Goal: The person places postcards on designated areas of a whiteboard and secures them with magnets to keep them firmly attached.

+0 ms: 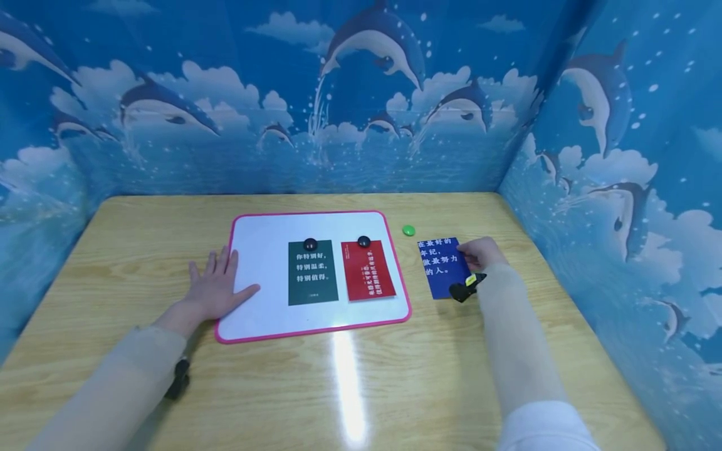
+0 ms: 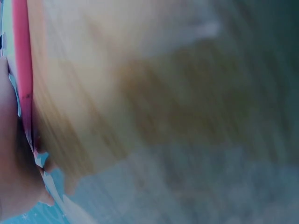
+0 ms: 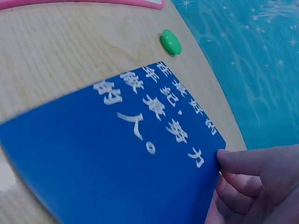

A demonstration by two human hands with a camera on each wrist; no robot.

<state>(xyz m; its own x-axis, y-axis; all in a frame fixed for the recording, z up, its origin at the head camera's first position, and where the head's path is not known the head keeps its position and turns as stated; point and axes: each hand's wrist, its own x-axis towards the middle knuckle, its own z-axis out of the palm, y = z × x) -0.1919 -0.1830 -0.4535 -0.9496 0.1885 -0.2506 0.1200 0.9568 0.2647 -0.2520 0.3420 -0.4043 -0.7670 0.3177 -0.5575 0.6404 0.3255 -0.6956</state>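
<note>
Blue card: the blue rectangular paper card with white printed characters [image 1: 442,268] lies flat on the wooden table, just beside the board's right edge, at about 3 o'clock from the board's middle; the right hand pinches its right edge.
Left hand: the left hand [image 1: 213,290] lies flat, fingers straight and spread, thumb out, at 9 o'clock of the board; its palm is on the table and its fingers and thumb rest over the pink rim onto the white face. It grips nothing.
Left wrist view: blurred; only the pink rim [image 2: 23,70] and a bit of the hand show beside the wood.
Board: the white rectangular board with a pink rim [image 1: 256,247] lies on the light wooden table [image 1: 361,388].
Green card: the dark green rectangular card with white characters [image 1: 312,272] sits at the board's centre, a round black magnet [image 1: 309,244] at its 12 o'clock edge.
Red card: the red rectangular card [image 1: 368,270] lies just beside the green card, tilted slightly, a second round black magnet [image 1: 363,241] on its top edge.
Green magnet: the small round green magnet [image 1: 408,230] rests on the table at 12 o'clock of the blue card [image 3: 117,158], near but apart; the right wrist view shows it too [image 3: 171,42].
Right hand: the right hand [image 1: 481,252] holds the blue card's edge in a narrow pinch, thumb [image 3: 252,161] on top and fingers curled beneath.
Surround: blue panels printed with dolphins and clouds [image 1: 361,100] stand round the table.
</note>
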